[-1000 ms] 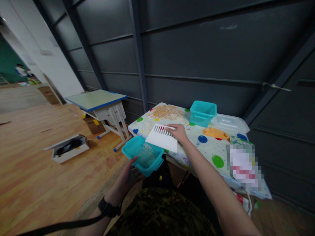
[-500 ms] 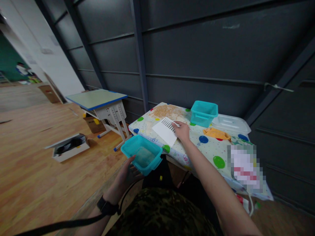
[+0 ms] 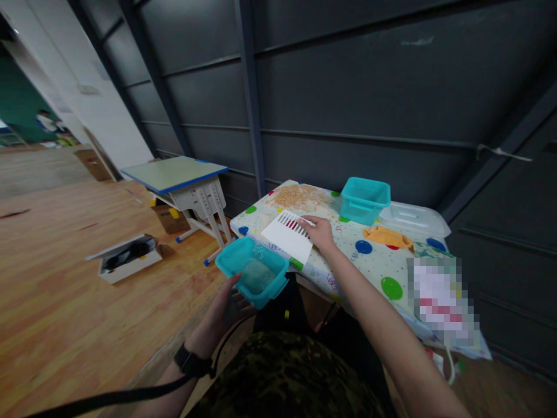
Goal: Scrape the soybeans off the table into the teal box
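My left hand [image 3: 228,303] is closed on the near left side of a teal plastic bin [image 3: 226,262], held at the table's front edge. A layer of whitish granules [image 3: 257,276] lies in the bin, and a few specks show along its far inner wall. My right hand [image 3: 319,232] grips a flat white slotted plate [image 3: 285,241] by its right side. The plate slants down toward the bin, its left front edge close to the bin's far rim. Behind the plate, tan grains [image 3: 293,195] are scattered over the tablecloth.
A second teal bin [image 3: 364,202] stands at the back of the dotted tablecloth [image 3: 343,261]. To its right are a clear lid [image 3: 415,217], an orange cloth [image 3: 387,236] and a blurred-out packet [image 3: 439,302]. A school desk [image 3: 174,173] and an open white box [image 3: 130,264] are at left.
The white plate has moved slightly left, closer over the bin, and lies at a changed tilt. Whitish specks now show at the bin's far wall. My left hand keeps its hold.
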A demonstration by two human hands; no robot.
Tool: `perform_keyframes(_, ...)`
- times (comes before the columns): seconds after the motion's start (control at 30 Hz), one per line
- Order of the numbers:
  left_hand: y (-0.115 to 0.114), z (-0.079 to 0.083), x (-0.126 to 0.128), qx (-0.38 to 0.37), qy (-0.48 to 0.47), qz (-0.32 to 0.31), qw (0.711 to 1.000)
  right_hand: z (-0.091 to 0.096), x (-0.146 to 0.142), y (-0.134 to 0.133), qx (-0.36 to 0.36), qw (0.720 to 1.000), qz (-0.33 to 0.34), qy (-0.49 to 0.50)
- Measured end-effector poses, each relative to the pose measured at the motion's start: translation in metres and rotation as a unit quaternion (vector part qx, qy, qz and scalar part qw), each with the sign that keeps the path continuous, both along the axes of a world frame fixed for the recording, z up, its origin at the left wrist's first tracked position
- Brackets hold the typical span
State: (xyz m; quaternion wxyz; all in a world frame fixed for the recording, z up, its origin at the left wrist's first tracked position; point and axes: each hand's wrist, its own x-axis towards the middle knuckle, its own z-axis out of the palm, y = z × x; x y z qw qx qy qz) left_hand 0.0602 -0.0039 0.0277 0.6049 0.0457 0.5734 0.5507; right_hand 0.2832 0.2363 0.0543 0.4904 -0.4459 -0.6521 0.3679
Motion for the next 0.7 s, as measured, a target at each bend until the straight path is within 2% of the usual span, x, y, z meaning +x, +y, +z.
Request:
perform_keyframes(0.1,-0.001,0.001,0.001,0.005,0.001,0.001,1.0,-0.002,0.0,0.001,0.005,1.0,-0.013,0.009)
perform_keyframes(0.23,-0.002,0.003,0.002,0.007,0.0,-0.003,1.0,-0.002,-0.001,-0.002,0.008,0.999,0.036,-0.004)
perform_keyframes(0.33,-0.002,0.004,0.002,0.007,0.0,-0.006,1.0,-0.001,-0.001,-0.004,0.013,0.999,0.04,-0.002)
perform_keyframes(0.53,-0.002,0.001,0.0,0.01,0.0,-0.005,1.0,0.001,0.0,0.003,0.017,0.999,-0.033,0.013)
perform_keyframes(0.7,-0.001,-0.003,-0.005,0.007,-0.001,-0.006,1.0,0.002,0.011,0.011,0.034,0.99,-0.14,0.005)
